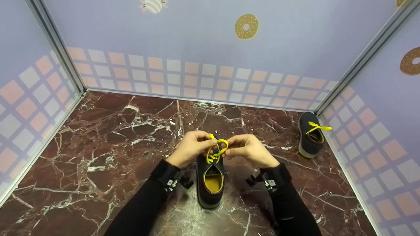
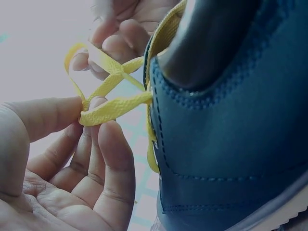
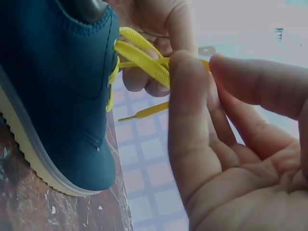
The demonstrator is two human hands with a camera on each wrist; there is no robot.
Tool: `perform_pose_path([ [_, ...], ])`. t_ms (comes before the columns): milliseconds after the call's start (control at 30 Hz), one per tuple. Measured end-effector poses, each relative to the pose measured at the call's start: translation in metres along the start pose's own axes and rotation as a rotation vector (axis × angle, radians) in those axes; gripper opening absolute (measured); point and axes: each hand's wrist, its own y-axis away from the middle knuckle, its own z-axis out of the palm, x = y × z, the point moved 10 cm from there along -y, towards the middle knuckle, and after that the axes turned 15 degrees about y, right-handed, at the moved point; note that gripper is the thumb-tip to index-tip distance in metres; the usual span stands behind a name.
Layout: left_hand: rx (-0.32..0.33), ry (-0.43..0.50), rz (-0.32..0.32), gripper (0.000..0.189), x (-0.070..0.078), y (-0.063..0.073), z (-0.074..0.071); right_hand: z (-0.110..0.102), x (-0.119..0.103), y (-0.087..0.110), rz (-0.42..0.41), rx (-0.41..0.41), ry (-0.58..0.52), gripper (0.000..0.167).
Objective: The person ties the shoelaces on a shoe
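Note:
A dark shoe (image 1: 211,193) with a yellow insole stands on the marble-patterned surface, its toe pointing away from me. Above its tongue, my left hand (image 1: 193,146) pinches the yellow shoelace (image 2: 103,111) between thumb and fingers. From the other side my right hand (image 1: 251,150) pinches the lace too, with a loop standing between the two hands. In the right wrist view a tipped lace end (image 3: 144,113) hangs below the right fingers. The lace strands cross over each other near the eyelets in the left wrist view.
A second dark shoe (image 1: 308,139) with its yellow lace tied in a bow stands at the right, close to the side wall. Patterned panels (image 1: 203,46) enclose the back and both sides, joined by grey metal posts (image 1: 59,49).

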Motion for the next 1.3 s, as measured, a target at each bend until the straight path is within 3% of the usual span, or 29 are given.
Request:
perform_pose_path([
  [167,0.004,0.014,-0.011,0.013,-0.002,0.0,-0.001,0.002,0.0,0.0,-0.01,-0.035,0.045,0.036],
  [300,0.0,0.034,-0.016,0.012,-0.004,-0.001,0.0,-0.001,-0.003,0.0,-0.021,0.018,0.048,0.027],
  [567,0.0,0.066,-0.021,0.012,-0.005,-0.001,0.002,-0.001,-0.014,0.002,-0.049,0.118,0.168,0.021],
  [733,0.002,0.051,-0.017,0.013,-0.004,-0.001,-0.001,0.002,-0.018,0.002,-0.077,0.106,0.262,0.016],
  [867,0.013,0.026,-0.015,0.013,-0.003,-0.001,-0.003,0.001,-0.012,0.0,-0.048,0.092,0.318,0.018],
  [1133,-0.005,0.111,-0.07,0.012,-0.007,0.0,0.0,-0.004,-0.002,0.0,0.004,0.068,0.254,0.032],
  [1300,-0.003,0.084,-0.056,0.012,-0.005,0.0,-0.001,-0.006,0.007,-0.003,0.02,0.068,0.281,0.027],
])
